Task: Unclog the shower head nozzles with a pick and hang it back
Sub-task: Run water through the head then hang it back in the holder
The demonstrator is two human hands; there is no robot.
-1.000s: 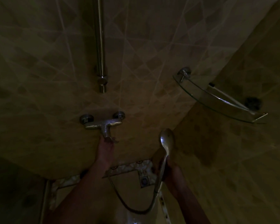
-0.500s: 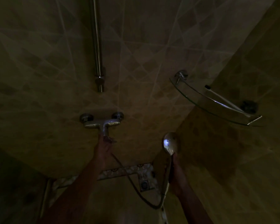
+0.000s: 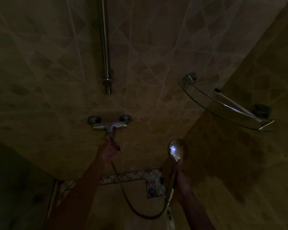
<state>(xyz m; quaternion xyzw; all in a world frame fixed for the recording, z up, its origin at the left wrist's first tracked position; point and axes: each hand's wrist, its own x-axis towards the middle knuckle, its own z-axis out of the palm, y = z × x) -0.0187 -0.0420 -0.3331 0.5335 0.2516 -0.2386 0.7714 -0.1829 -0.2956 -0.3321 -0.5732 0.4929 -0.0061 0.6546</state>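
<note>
While our right hand is gripping the shower head by its handle, our left hand is closing around the mixer tap's lever. No pick is showing, so we are judging the picking finished or skipped; hanging remains.

The single head-worn view looks forward at a dim tiled shower corner, close enough that both forearms reach in from the bottom edge. The wall mixer tap sits near centre, the riser pipe above, a glass corner shelf right.

Dim tiled walls, corner glass shelf, floor drain.
</note>
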